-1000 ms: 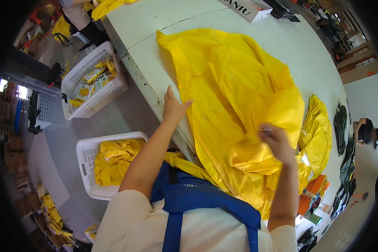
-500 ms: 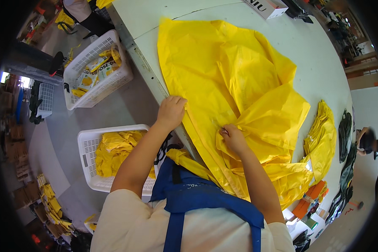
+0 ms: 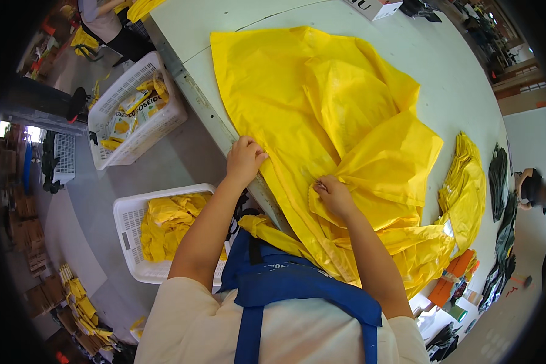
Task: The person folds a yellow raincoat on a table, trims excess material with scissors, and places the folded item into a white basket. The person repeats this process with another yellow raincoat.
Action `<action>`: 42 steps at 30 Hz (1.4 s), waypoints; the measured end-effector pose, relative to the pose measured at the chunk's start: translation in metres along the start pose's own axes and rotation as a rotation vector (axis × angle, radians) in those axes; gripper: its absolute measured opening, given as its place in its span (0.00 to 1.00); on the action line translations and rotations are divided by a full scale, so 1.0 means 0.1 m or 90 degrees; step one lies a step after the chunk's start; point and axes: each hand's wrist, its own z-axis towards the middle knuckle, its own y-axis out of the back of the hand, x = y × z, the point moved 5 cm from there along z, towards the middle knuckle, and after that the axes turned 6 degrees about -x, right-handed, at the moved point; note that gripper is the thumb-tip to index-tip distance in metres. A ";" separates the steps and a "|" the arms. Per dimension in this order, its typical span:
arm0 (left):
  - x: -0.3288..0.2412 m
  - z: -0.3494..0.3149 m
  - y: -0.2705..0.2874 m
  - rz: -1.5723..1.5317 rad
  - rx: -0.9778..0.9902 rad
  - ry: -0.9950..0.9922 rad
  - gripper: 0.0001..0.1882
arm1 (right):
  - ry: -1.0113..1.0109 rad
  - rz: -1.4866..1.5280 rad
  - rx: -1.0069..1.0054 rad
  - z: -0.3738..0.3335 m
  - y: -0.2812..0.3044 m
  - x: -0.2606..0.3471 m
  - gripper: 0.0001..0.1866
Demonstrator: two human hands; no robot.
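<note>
The yellow sheet is spread across the pale tabletop, its left edge laid along the table's rim and its right part bunched into folds. The left forearm is extended forward from the lower edge of the view and angled slightly to the right, the elbow being held out to the side. The left hand is placed palm down at the sheet's left edge, close to the table's rim; its fingers are bent and kept close together, with the thumb pointed toward the sheet, but whether material is clamped between them cannot be told. The right forearm is slanted forward and to the left over the sheet. The right hand is positioned near the sheet's middle, its fingers curled in and closed with the thumb on a gathered fold. The two hands are held apart, with a smooth strip of the sheet between them. Below the left edge of the table, a white basket is filled with crumpled yellow material.
</note>
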 end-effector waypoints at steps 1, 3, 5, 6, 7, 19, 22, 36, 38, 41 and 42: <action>-0.01 -0.02 0.00 0.008 -0.003 -0.018 0.09 | -0.003 0.004 -0.001 0.00 0.00 0.01 0.12; -0.02 -0.02 0.00 0.013 -0.021 -0.037 0.07 | -0.004 0.003 0.001 -0.01 0.02 0.03 0.12; -0.05 -0.01 0.02 0.004 -0.051 -0.038 0.06 | -0.007 0.026 0.001 -0.02 0.01 0.01 0.12; -0.08 0.01 0.05 -0.032 -0.070 -0.052 0.05 | -0.011 0.049 -0.001 -0.03 -0.02 -0.04 0.12; -0.17 0.06 0.14 -0.069 -0.087 -0.068 0.05 | -0.015 0.074 -0.003 -0.04 -0.03 -0.08 0.12; -1.54 0.12 0.71 -0.209 -0.048 -0.381 0.09 | 0.037 0.363 -0.044 -0.09 1.09 1.11 0.10; -1.85 0.01 0.90 -0.240 -0.060 -0.445 0.10 | 0.038 0.400 -0.036 -0.16 1.29 1.40 0.12; -2.28 -0.22 1.09 -0.250 -0.067 -0.576 0.11 | 0.083 0.277 -0.033 -0.48 1.49 1.58 0.13; -2.29 -0.25 1.07 -0.277 -0.008 -0.593 0.09 | 0.111 0.282 -0.067 -0.50 1.49 1.56 0.13; -2.32 -0.26 0.98 -0.319 0.067 -0.546 0.08 | 0.155 0.269 -0.153 -0.55 1.49 1.52 0.13; -2.33 -0.27 0.98 -0.312 0.079 -0.544 0.08 | 0.148 0.255 -0.166 -0.57 1.48 1.51 0.13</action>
